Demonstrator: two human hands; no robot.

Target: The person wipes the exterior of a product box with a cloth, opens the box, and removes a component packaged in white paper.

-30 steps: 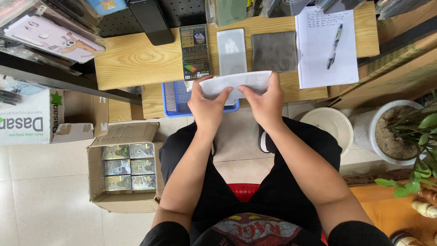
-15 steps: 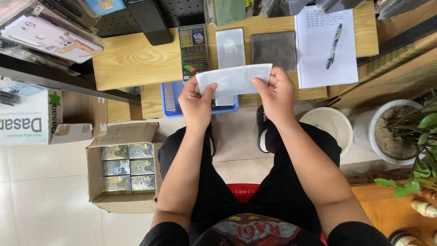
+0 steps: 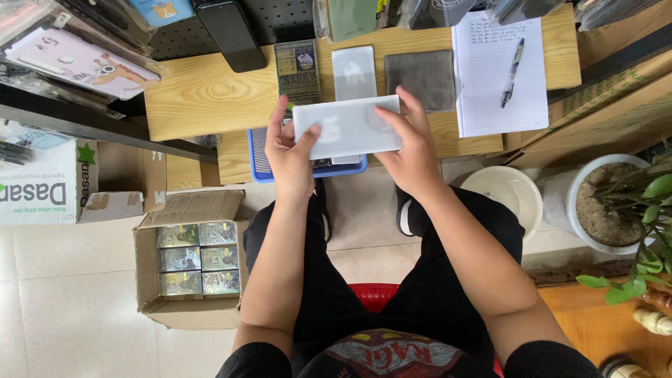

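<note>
Both hands hold a flat white rectangular packet (image 3: 348,127) in front of me, over the edge of a wooden table (image 3: 203,98). My left hand (image 3: 288,155) grips its left end with the thumb on its face. My right hand (image 3: 409,145) grips its right end, thumb also on the face. Under the packet sits a blue mesh tray (image 3: 260,162). On the table just beyond lie a second pale packet (image 3: 353,70), a grey cloth (image 3: 421,78) and a small dark printed box (image 3: 296,67).
A lined paper sheet (image 3: 493,84) with a pen (image 3: 512,62) lies at the table's right. An open cardboard box of small packages (image 3: 189,260) stands on the floor at left. A white bowl (image 3: 505,194) and potted plant (image 3: 616,203) stand at right. I sit on a red stool (image 3: 374,294).
The packet has turned from edge-on to face-up and risen slightly toward the table. Both hands shifted their grip, thumbs now on its face.
</note>
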